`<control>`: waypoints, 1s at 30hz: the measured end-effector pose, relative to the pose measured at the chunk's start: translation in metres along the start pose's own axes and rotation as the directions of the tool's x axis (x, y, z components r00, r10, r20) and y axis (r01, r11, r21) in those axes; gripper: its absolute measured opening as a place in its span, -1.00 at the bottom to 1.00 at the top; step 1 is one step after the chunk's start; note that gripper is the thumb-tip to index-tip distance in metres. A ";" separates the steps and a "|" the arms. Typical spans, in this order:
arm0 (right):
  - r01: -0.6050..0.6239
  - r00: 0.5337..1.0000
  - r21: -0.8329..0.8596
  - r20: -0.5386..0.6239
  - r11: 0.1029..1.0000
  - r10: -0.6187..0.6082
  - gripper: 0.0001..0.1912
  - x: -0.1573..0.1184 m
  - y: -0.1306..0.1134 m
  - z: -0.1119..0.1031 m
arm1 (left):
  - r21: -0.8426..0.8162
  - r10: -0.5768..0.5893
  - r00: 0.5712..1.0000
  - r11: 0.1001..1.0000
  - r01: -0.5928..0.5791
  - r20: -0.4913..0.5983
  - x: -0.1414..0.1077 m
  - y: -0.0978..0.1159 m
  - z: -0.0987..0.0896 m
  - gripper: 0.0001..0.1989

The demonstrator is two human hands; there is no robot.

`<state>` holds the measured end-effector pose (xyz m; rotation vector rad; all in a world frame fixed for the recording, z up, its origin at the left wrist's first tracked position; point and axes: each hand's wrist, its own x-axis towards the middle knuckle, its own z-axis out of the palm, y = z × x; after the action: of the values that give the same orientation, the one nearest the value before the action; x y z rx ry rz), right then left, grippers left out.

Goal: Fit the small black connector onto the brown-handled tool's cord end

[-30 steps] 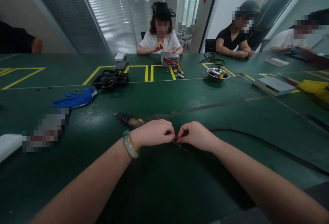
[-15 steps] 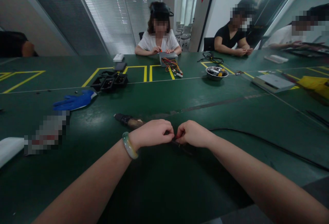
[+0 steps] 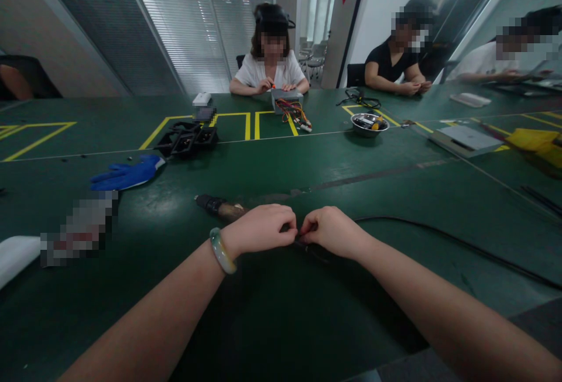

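Note:
My left hand (image 3: 270, 227), with a jade-coloured bangle (image 3: 222, 251) at the wrist, is closed in a pinch low over the table. My right hand (image 3: 328, 231) pinches right beside it, the fingertips almost meeting. Between them shows the dark thin end of a black cable (image 3: 307, 246), whose detail is too dim to make out. From behind my right hand the black cable (image 3: 421, 225) runs off to the right edge. Just beyond my left hand lies a brown and black cylindrical piece (image 3: 219, 207), partly hidden by that hand.
On the green table (image 3: 272, 171) lie a blue glove (image 3: 127, 174), black plastic frames (image 3: 187, 137) and a metal bowl of small parts (image 3: 369, 125). Opposite, a person handles a grey box with coloured wires (image 3: 287, 101). A flat silver case (image 3: 465, 139) lies at right.
My hands keep nearly the same place and pinch. At the far left, a person's arm has shifted outward, showing more of a dark chair. The far-right person's hands have moved slightly.

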<state>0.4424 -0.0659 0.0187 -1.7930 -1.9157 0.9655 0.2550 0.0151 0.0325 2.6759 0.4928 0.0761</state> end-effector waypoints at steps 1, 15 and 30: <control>-0.011 1.000 0.014 0.028 1.000 0.010 -0.93 0.002 0.000 -0.002 | 0.002 0.004 1.000 1.000 -0.004 -0.004 0.000 0.000 0.000 -0.84; 0.002 0.965 0.177 0.258 0.984 -0.049 -0.76 0.020 0.011 -0.007 | -0.044 -0.025 0.999 0.999 0.023 -0.030 -0.005 0.001 -0.002 -0.85; -0.046 0.988 0.150 0.152 0.988 0.023 -0.86 0.004 0.003 0.002 | -0.358 -0.275 0.710 0.933 0.034 -0.648 -0.035 0.008 -0.019 -0.74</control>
<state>0.4427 -0.0624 0.0145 -1.7144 -1.8453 1.2562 0.2227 0.0031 0.0536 2.1868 0.8453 1.0519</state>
